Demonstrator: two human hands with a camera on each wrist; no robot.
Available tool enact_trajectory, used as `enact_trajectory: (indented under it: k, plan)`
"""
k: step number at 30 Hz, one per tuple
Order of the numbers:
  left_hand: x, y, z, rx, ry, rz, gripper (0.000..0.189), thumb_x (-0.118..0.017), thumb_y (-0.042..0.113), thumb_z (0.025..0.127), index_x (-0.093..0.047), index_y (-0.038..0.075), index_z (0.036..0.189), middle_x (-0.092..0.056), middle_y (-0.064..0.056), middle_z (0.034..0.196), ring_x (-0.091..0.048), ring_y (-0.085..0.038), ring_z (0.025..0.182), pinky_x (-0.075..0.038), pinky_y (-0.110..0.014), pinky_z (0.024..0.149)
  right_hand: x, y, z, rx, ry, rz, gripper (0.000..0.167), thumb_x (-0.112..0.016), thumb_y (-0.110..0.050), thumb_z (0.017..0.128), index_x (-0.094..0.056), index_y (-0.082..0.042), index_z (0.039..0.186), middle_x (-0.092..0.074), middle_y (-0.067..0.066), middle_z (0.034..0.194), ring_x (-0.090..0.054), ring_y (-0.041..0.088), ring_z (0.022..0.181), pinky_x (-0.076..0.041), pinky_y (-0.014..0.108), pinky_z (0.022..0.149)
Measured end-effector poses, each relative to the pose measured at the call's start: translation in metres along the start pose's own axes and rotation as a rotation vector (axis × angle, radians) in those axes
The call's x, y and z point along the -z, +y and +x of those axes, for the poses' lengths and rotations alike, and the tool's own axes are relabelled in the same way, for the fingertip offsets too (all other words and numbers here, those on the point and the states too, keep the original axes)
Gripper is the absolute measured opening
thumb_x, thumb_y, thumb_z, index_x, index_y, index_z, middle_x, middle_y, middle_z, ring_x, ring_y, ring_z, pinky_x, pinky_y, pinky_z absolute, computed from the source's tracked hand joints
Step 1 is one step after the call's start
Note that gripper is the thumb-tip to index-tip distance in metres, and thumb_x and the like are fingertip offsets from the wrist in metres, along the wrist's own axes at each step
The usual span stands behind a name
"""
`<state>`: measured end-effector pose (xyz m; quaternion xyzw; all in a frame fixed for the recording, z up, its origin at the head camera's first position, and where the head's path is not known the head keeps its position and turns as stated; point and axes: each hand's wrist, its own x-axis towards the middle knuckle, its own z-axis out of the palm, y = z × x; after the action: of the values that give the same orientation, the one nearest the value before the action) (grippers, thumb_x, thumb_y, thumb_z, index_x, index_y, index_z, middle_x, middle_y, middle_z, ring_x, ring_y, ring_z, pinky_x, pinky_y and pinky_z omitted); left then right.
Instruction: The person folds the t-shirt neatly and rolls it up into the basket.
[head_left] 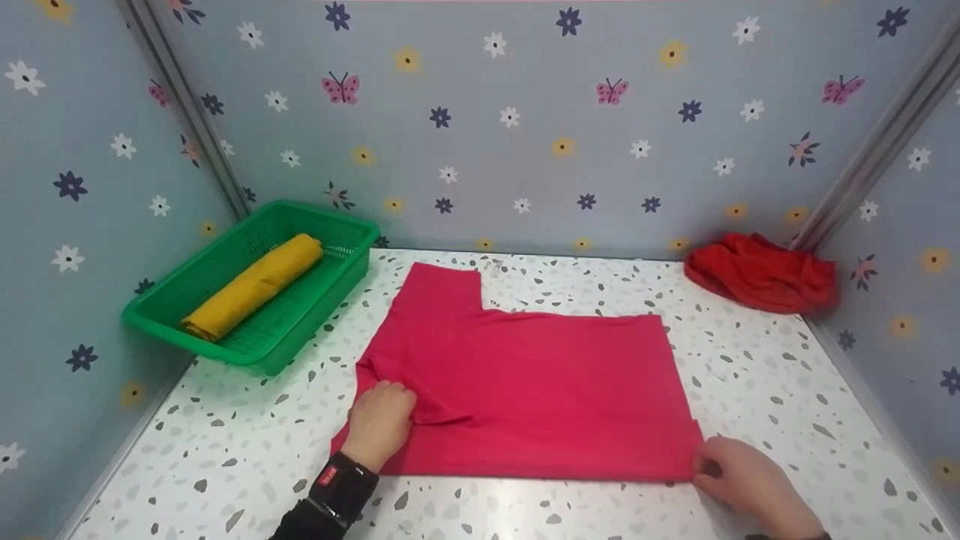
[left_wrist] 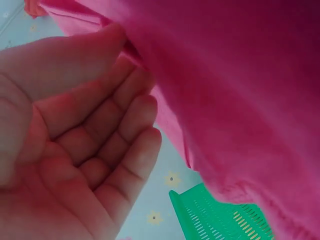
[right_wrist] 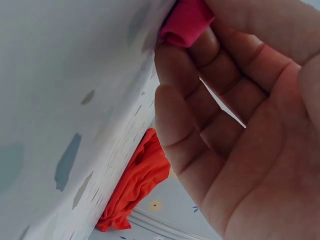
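Note:
A pink short-sleeved T-shirt (head_left: 555, 367) lies spread on the speckled table, its near side folded over lengthwise. One sleeve (head_left: 442, 289) sticks out toward the back wall at the left end. My left hand (head_left: 381, 424) pinches the cloth near the shirt's near left part, where a loose flap is bunched. In the left wrist view, thumb and forefinger grip a fold of the pink cloth (left_wrist: 220, 100). At the shirt's near right corner, my right hand (head_left: 750, 476) pinches the hem; the right wrist view shows that pink corner (right_wrist: 187, 25) between thumb and fingers.
A green basket (head_left: 322, 330) with a rolled yellow cloth (head_left: 255, 289) in it stands at the back left. In the back right corner lies a crumpled red cloth (head_left: 757, 274). Flower-patterned panels (head_left: 525, 180) enclose the table on three sides.

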<state>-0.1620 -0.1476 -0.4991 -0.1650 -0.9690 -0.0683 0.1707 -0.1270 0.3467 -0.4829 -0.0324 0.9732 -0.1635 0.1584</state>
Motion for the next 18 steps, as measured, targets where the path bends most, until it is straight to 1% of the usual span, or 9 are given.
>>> enact_trajectory:
  k: [3,7,9,10,13,16,18]
  plan:
    - [-0.001,-0.001,0.001,0.005,-0.001,0.001,0.014,-0.072,-0.004,0.07,-0.063,0.006,0.066,-0.055,-0.008,0.067,-0.06,-0.031,0.072,-0.048,-0.043,0.062,-0.001,-0.001,-0.001,-0.004,-0.001,0.016,0.017,-0.078,-0.014,0.082,-0.062,-0.018,0.079,-0.057,-0.005,0.075,-0.051,0.016,0.074,-0.046,0.039,0.072]
    - [0.001,-0.001,0.005,0.028,-0.03,-0.008,0.014,-0.068,-0.007,0.072,-0.066,0.006,0.067,-0.056,-0.008,0.066,-0.061,-0.031,0.07,-0.05,-0.044,0.061,-0.001,-0.001,-0.001,-0.01,-0.003,0.021,0.017,-0.078,-0.014,0.081,-0.062,-0.018,0.079,-0.058,-0.005,0.075,-0.052,0.016,0.074,-0.047,0.039,0.073]
    - [0.003,-0.001,0.008,0.04,-0.026,-0.016,0.014,-0.068,-0.007,0.073,-0.066,0.005,0.068,-0.057,-0.009,0.067,-0.062,-0.032,0.07,-0.051,-0.044,0.061,-0.001,-0.001,0.0,-0.006,0.001,0.018,0.018,-0.078,-0.013,0.081,-0.062,-0.018,0.078,-0.058,-0.005,0.075,-0.052,0.015,0.074,-0.047,0.039,0.074]
    - [0.005,-0.001,0.009,0.046,-0.012,-0.022,0.014,-0.068,-0.007,0.074,-0.065,0.005,0.068,-0.056,-0.009,0.067,-0.062,-0.032,0.07,-0.051,-0.044,0.06,-0.001,-0.001,0.0,-0.008,0.003,0.017,0.018,-0.078,-0.013,0.081,-0.061,-0.019,0.078,-0.058,-0.005,0.075,-0.052,0.015,0.074,-0.046,0.039,0.073]
    - [0.009,0.0,0.017,0.046,0.084,-0.056,0.015,-0.071,-0.006,0.075,-0.062,0.005,0.069,-0.056,-0.01,0.068,-0.062,-0.031,0.068,-0.052,-0.043,0.058,-0.001,-0.001,0.0,0.0,0.015,0.002,0.018,-0.078,-0.013,0.081,-0.061,-0.019,0.078,-0.056,-0.005,0.074,-0.051,0.016,0.073,-0.046,0.038,0.072]
    - [0.011,0.003,0.028,0.019,0.205,-0.104,0.017,-0.074,-0.005,0.075,-0.061,0.005,0.071,-0.056,-0.01,0.068,-0.062,-0.029,0.067,-0.053,-0.041,0.057,-0.002,0.001,0.0,-0.002,0.024,-0.001,0.019,-0.079,-0.012,0.081,-0.061,-0.019,0.079,-0.055,-0.004,0.074,-0.05,0.016,0.073,-0.045,0.038,0.071]
    - [0.011,0.005,0.036,-0.005,0.268,-0.129,0.017,-0.075,-0.005,0.076,-0.062,0.005,0.072,-0.058,-0.01,0.07,-0.062,-0.029,0.068,-0.054,-0.04,0.058,-0.002,0.002,0.0,0.007,0.029,-0.001,0.019,-0.079,-0.012,0.081,-0.061,-0.018,0.08,-0.055,-0.004,0.074,-0.05,0.017,0.073,-0.045,0.038,0.071]
